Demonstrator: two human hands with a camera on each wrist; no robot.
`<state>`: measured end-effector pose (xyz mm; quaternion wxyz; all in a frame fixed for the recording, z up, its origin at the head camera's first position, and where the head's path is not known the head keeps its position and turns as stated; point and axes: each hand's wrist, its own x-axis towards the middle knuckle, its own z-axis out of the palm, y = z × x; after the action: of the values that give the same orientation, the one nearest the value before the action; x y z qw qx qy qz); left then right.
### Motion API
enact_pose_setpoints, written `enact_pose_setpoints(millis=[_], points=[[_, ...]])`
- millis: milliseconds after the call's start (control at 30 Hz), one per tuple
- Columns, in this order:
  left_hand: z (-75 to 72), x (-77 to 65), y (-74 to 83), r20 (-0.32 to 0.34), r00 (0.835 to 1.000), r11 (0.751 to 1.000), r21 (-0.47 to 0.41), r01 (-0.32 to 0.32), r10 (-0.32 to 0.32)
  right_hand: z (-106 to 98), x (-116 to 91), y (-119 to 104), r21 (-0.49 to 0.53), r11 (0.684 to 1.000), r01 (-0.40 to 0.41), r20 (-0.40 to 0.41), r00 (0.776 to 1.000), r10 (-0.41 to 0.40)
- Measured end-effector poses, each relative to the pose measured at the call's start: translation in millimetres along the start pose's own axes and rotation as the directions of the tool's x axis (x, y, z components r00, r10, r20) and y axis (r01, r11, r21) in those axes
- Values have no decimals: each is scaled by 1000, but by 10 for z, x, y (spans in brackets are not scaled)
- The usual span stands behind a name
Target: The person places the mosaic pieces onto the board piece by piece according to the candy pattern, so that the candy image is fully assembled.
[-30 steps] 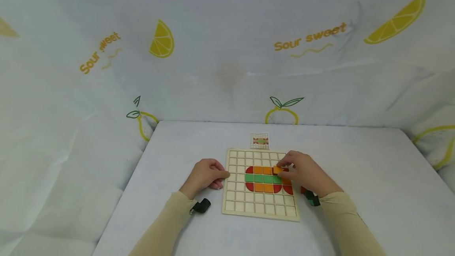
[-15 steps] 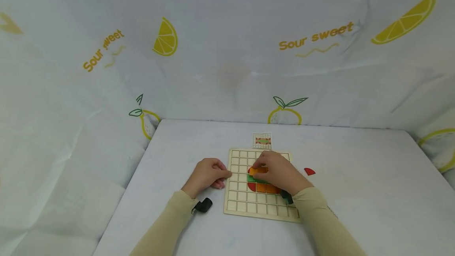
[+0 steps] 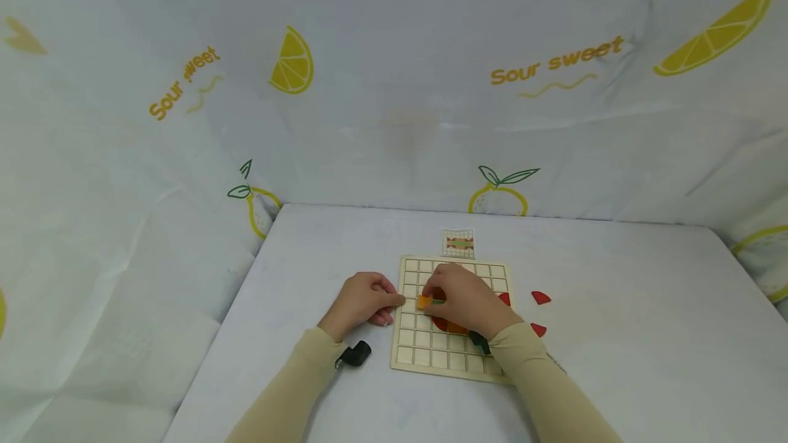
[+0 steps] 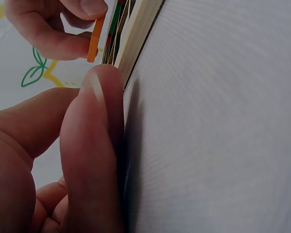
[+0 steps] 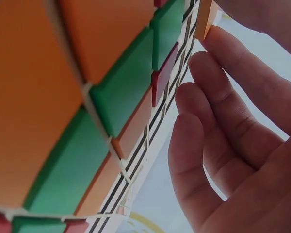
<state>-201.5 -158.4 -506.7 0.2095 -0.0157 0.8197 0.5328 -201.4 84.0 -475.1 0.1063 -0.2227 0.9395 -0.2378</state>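
Observation:
A pale wooden grid board [image 3: 425,354] lies on the white table, with orange, green and red tiles set in its squares. Held over the board's left part, between the thumb and forefinger of my right hand [image 3: 464,296], is an orange square tile [image 3: 425,301]. In the right wrist view, that tile's edge [image 5: 205,19] shows at the fingertips, above the board's surface, and the other fingers curl loosely. My left hand [image 3: 363,299] holds the board's left edge with thumb and forefinger tips. The right hand hides the middle of the tile pattern from the head view.
A small pattern card [image 3: 458,243] lies just past the board's far edge. Right of the board, on the table, are a red quarter-round tile [image 3: 540,297] and another red tile [image 3: 538,329], partly behind the sleeve. A lemon-print cloth hangs behind.
My right hand has moved left across the board with the orange tile, uncovering red tiles on the table. The left hand stays at the board's edge. The head view has shifted slightly.

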Motion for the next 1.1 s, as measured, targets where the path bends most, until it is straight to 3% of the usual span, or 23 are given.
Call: enact_pose_setpoints(millis=[667,833,1100], points=[[19,21,-30,-2,1000,1000,-8,3,-3,1,-8,-27,-37,999,11,-1,1000,-11],[30,29,-37,-2,1000,1000,-11,-2,2,-116,-88,111,-17,1000,16,-18,1000,-16],[37,4,-20,-18,1000,1000,5,11,-11,-381,-367,569,18,999,-42,-45,998,43]])
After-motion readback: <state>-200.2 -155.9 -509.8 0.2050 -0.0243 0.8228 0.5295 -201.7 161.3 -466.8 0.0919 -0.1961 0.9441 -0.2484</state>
